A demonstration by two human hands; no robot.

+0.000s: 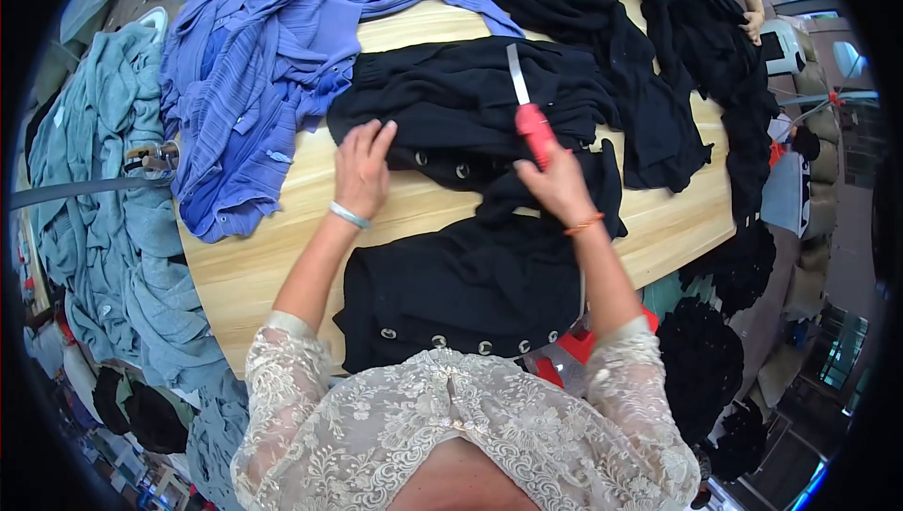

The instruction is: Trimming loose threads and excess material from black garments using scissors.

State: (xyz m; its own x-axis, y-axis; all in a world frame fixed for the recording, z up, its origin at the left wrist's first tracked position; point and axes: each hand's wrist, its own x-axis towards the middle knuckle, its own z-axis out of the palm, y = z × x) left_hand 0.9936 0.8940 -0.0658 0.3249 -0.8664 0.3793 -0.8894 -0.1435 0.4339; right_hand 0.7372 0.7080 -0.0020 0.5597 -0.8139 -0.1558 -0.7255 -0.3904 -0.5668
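A black knit garment [423,102] with metal-ringed buttons or eyelets lies across the wooden table. My left hand [362,167] rests on its near left edge, fingers stretched out and slightly apart. In my right hand [562,186] is a red-handled tool [534,130] with a long, flat silver blade, pointing away from me over the same garment. My fingers are closed around the handle; its exact kind is unclear. Nearer to me, a second black garment [451,285] lies folded along the table's front, with a row of round metal-ringed fittings near its lower edge.
Purple-blue knitwear [263,59] is heaped at the far left. Grey-green garments [103,200] hang beyond the left edge, beside a metal clamp [152,159]. More black garments [649,78] cover the far right. Another person's hand [752,26] shows there. Something red [574,346] lies below my right forearm.
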